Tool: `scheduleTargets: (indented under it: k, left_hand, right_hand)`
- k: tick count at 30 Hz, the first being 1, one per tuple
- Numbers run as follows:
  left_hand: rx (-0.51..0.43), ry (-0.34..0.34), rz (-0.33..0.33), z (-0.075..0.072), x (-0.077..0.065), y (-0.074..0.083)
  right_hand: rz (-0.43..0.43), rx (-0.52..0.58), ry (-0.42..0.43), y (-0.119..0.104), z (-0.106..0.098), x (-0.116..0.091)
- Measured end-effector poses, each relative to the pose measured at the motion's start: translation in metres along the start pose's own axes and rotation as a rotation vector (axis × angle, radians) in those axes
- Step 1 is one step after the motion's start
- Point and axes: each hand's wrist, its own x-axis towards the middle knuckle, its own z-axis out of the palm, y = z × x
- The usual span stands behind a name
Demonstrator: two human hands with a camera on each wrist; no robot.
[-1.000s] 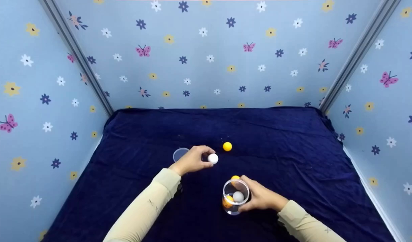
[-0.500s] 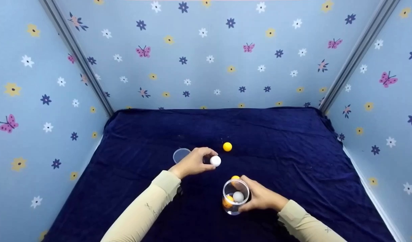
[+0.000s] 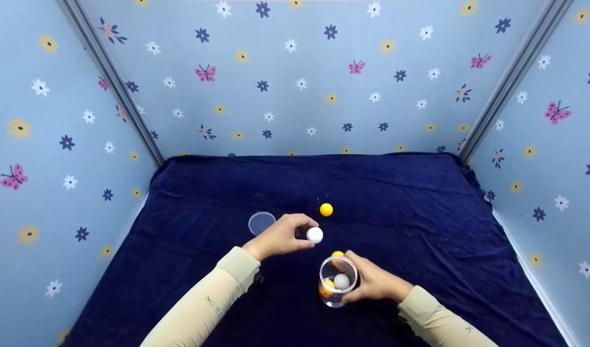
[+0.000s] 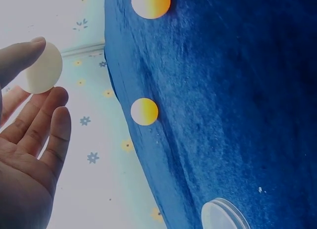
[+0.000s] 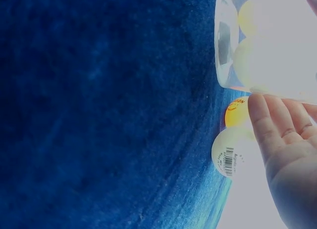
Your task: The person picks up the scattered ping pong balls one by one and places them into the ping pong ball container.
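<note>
My left hand (image 3: pixel 281 237) pinches a white ping-pong ball (image 3: pixel 315 234) between thumb and fingers, above the cloth and to the upper left of a clear plastic jar (image 3: pixel 334 303). The right hand (image 3: pixel 373 281) grips that jar from its right side, mouth facing up. Inside lie an orange ball (image 3: pixel 326 287) and a white ball (image 3: pixel 342 281). Just behind the jar, another orange ball (image 3: pixel 337 254) is partly hidden by the right hand. The right wrist view also shows a white ball with a barcode (image 5: pixel 229 157) beside it, which the head view hides.
A yellow-orange ball (image 3: pixel 326 209) lies farther back on the dark blue cloth (image 3: pixel 400 193). Left of it is a round clear lid (image 3: pixel 262 223), beside the left hand. Flowered walls (image 3: pixel 295 72) enclose the back and both sides.
My left hand has moved slightly right and toward me with the white ball, closer to the jar. The right hand and jar have stayed in place.
</note>
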Motion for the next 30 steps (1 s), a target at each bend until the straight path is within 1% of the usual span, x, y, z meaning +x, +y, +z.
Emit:
scheduleTargets:
  k: [5,11,17,20,25,30]
  left_hand:
    - [-0.007,-0.009,0.012,0.001,0.001,0.004]
    - [-0.006,-0.020,0.029,0.004,-0.001,0.012]
    - [0.000,-0.034,0.070,0.009,-0.003,0.023]
    - [-0.006,-0.044,0.086,0.011,-0.004,0.027]
    - [-0.022,-0.061,0.094,0.013,-0.005,0.034]
    - [-0.022,-0.073,0.111,0.015,-0.007,0.039]
  right_hand:
    - [-0.005,0.011,-0.002,0.001,0.000,0.000]
    - [-0.008,-0.002,0.003,0.004,0.002,-0.001]
    - [0.018,0.013,-0.006,0.000,0.000,0.000]
    - [0.002,0.018,-0.007,0.001,0.000,0.000]
    - [-0.036,0.027,-0.004,0.004,0.001,0.000]
    - [-0.042,0.035,0.002,0.005,0.002,0.000]
